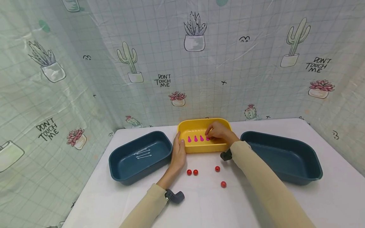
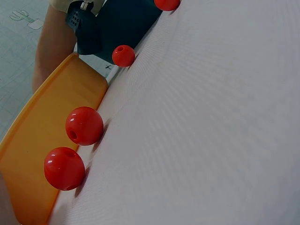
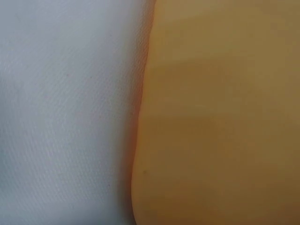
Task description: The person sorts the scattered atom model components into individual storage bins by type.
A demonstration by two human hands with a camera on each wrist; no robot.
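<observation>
The yellow tray (image 1: 203, 148) stands at the back middle of the table. Inside it, a row of bright pink pear-shaped pieces (image 1: 195, 138) runs along the front side. My right hand (image 1: 219, 130) reaches over the tray and pinches the pink piece (image 1: 208, 138) at the row's right end, its fingertips partly covering it. Along the tray's left side lies my left hand (image 1: 178, 152), fingers extended against the wall and thumb near the front corner. In the right wrist view, the tray's yellow wall (image 3: 220, 117) fills the right half, and the fingers are out of sight.
Several red beads with holes lie before the tray, among them a left bead (image 1: 189, 172) and a front bead (image 1: 223, 184). A dark blue tray (image 1: 122, 175) at left holds several thin pale sticks (image 1: 143, 153). Another dark blue tray (image 1: 302, 180) stands at right. A patterned curtain (image 1: 216, 66) hangs behind.
</observation>
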